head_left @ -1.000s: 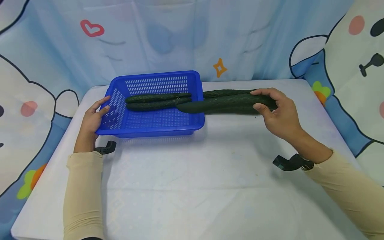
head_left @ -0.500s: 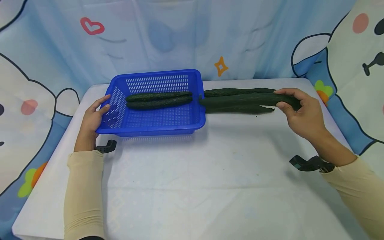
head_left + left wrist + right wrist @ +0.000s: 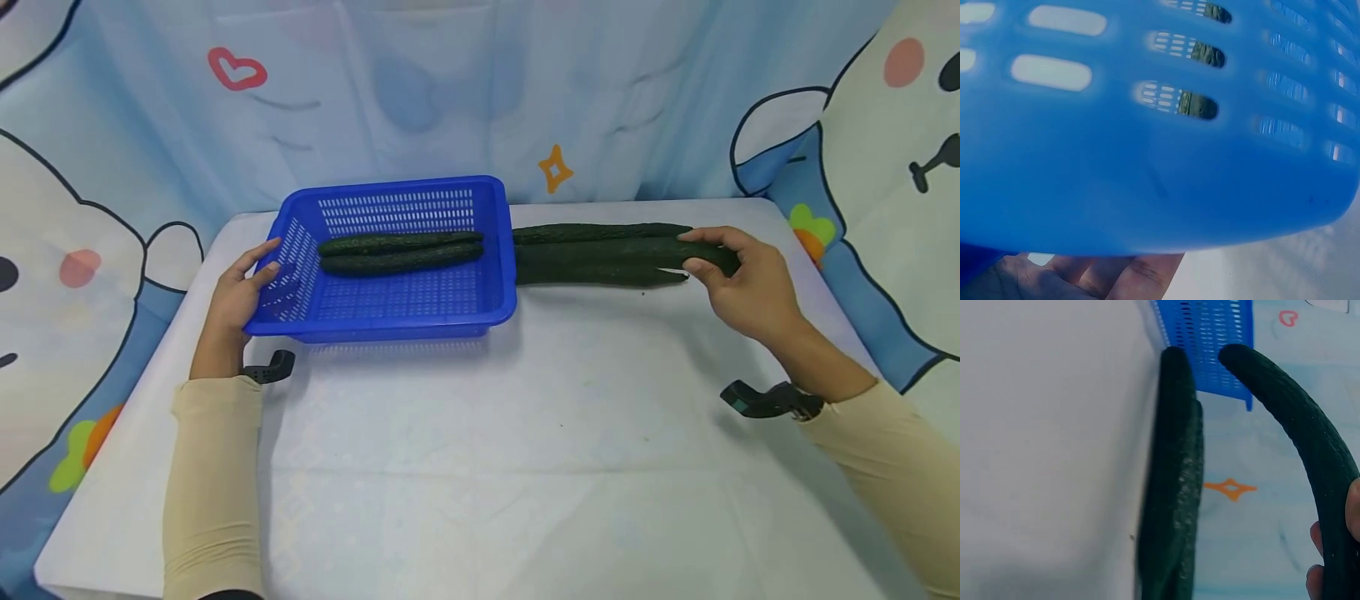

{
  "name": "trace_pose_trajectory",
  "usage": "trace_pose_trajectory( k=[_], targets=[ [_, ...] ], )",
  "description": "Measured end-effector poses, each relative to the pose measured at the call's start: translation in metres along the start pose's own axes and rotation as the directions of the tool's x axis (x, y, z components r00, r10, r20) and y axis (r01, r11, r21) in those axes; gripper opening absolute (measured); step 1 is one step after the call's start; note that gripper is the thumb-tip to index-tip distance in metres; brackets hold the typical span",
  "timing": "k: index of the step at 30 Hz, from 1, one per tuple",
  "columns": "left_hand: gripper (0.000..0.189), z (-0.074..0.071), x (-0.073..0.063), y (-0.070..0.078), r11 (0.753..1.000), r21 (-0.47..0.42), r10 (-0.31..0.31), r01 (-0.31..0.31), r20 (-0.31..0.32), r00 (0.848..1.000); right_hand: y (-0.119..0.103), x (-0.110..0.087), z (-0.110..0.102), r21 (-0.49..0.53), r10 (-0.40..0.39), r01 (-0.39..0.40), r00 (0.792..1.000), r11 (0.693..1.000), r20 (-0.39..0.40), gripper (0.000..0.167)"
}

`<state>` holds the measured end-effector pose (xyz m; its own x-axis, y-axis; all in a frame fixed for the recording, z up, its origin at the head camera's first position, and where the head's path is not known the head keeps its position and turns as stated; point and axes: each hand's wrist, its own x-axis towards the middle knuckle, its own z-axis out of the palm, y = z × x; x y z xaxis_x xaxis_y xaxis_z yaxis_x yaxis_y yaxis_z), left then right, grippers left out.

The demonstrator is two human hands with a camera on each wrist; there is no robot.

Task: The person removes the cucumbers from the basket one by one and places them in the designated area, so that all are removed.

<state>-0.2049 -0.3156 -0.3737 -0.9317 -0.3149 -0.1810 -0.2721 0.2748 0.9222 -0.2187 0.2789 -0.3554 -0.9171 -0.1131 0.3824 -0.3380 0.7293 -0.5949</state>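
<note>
My right hand (image 3: 752, 287) grips the right end of a long dark green cucumber (image 3: 600, 251), thumb in front and fingers behind. The right wrist view shows this curved cucumber (image 3: 1300, 422) raised apart from two others (image 3: 1169, 475) lying on the table. Those lie behind (image 3: 600, 233) and in front of it (image 3: 600, 276) in the head view. My left hand (image 3: 234, 296) holds the left end of a blue plastic basket (image 3: 390, 332), with fingers beneath its edge in the left wrist view. Inside the basket, two cucumbers (image 3: 401, 260) rest side by side.
A white cloth covers the table (image 3: 465, 450), and its back edge runs just behind the basket. A printed blue curtain (image 3: 450, 100) hangs behind and around the sides. Black wrist mounts (image 3: 768, 400) sit on both wrists.
My right hand has drawn the cucumber rightward, its left end leaving the space over the basket, then shifted slightly back left. The left hand stays on the basket.
</note>
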Motion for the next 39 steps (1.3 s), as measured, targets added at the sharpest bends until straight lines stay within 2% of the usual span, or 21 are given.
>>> trace_pose_trajectory(
  k=[7, 11, 20, 25, 32, 39],
  targets=[
    [0.044, 0.0, 0.0, 0.0, 1.0, 0.005, 0.001, -0.001, 0.003, 1.0, 0.004, 0.001, 0.019, 0.001, -0.07, 0.07, 0.996, 0.998, 0.058, 0.03],
    [0.044, 0.0, 0.0, 0.0, 1.0, 0.007, -0.009, 0.009, -0.002, 1.0, 0.004, 0.005, 0.029, 0.018, -0.086, 0.085, 0.993, 0.996, 0.085, 0.031],
    [0.043, 0.0, 0.001, 0.002, 1.0, 0.002, -0.011, 0.011, 0.009, 1.0, 0.007, 0.012, 0.043, 0.045, -0.013, 0.006, 0.989, 0.999, 0.146, 0.034],
    [0.044, 0.001, 0.001, 0.003, 1.0, 0.003, -0.007, 0.007, 0.007, 1.0, 0.015, 0.016, 0.047, -0.024, 0.039, -0.036, 0.985, 0.999, 0.17, 0.033],
    [0.043, 0.001, 0.003, 0.002, 1.0, -0.001, -0.005, 0.005, 0.001, 1.0, 0.025, 0.018, 0.052, -0.088, 0.046, -0.029, 0.979, 0.996, 0.197, 0.032],
    [0.043, -0.001, 0.002, 0.0, 1.0, -0.005, -0.006, 0.006, 0.004, 1.0, 0.031, 0.021, 0.055, -0.125, 0.052, -0.02, 0.965, 0.992, 0.256, 0.031]
  ],
)
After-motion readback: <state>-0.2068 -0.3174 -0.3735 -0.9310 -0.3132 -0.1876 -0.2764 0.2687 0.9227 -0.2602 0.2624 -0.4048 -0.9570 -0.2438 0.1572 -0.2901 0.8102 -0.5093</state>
